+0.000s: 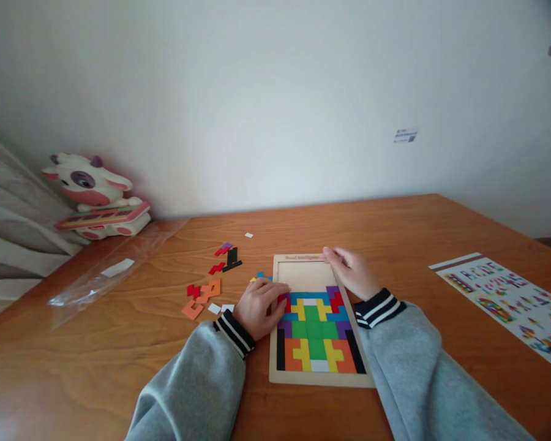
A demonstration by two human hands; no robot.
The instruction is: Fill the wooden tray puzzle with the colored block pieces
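Note:
A wooden puzzle board point(321, 378) lies on the table with its lower part filled by coloured block pieces. Bare wood point(303, 275) shows across its upper part. My left hand point(259, 306) rests over the left rim, finger and thumb bent around a red puzzle piece point(287, 301) in the top left of the pattern. Part of that piece is hidden by the fingers. My right hand point(356, 274) is closed on the board's upper right corner, fingertips at the rim. Green pieces point(313, 331) form the middle, with yellow, blue, purple, orange and black ones around them.
Loose orange pieces point(204, 293), black pieces point(232, 260) and white pieces point(214, 309) lie left of the board. A clear plastic bag point(119, 275) and a cow toy keyboard point(103, 202) are farther left. A printed pattern sheet point(509, 300) lies at the right.

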